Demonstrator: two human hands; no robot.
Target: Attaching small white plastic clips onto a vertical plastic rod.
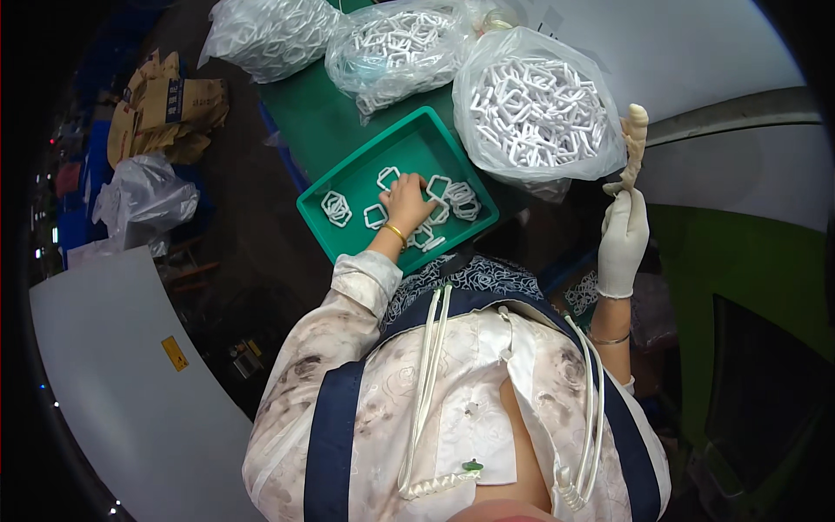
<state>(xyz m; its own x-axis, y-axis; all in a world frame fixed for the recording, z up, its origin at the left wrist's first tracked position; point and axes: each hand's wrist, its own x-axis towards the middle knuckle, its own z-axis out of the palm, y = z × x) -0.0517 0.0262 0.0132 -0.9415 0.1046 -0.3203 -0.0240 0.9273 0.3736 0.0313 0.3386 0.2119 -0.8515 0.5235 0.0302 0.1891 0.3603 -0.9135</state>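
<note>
My bare left hand (407,205), with a gold bracelet at the wrist, reaches down into a green plastic tray (315,209). Its curled fingers and thumb close at the edge of a white plastic ring (438,187) with angular sides. More such rings lie loose around it, with a cluster of rings (336,209) on the left and a heap of rings (464,201) on the right. Out to the right, my right hand (624,239) wears a white glove. Its fingers are closed on the lower end of a knobbly cream-coloured stick-like piece (637,139) that points up.
Beyond the tray, an opened clear bag (539,113) brims with white rings, beside another filled bag (396,48) and a third bag (270,35). The green tabletop (304,113) carries them. Brown paper sacks (170,109) and crumpled plastic (148,200) are at the left. Pale panels (113,348) flank me.
</note>
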